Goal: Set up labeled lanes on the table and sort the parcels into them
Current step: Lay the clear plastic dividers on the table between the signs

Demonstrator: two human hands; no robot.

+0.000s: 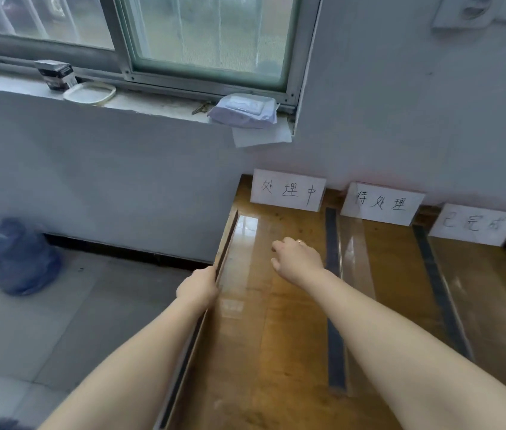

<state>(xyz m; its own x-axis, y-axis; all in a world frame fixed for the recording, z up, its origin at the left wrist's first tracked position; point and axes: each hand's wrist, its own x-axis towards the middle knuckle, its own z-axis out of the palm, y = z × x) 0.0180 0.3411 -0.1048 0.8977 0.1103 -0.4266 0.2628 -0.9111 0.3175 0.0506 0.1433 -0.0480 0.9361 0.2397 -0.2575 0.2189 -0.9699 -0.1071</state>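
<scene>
Here, a dark strip (226,243) lies along the left edge of the table (295,336), and the left hand (197,288) grips it. The right hand (298,259) hovers over the first lane, fingers loosely bent, holding nothing. Three handwritten labels (289,190) lean against the wall behind. Two more strips (335,305) divide the lanes.

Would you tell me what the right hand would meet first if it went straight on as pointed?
Most likely the dark strip along the table's left edge, with the wall beyond; the right hand seems to aim left of the first label card. Depth is unclear.
</scene>
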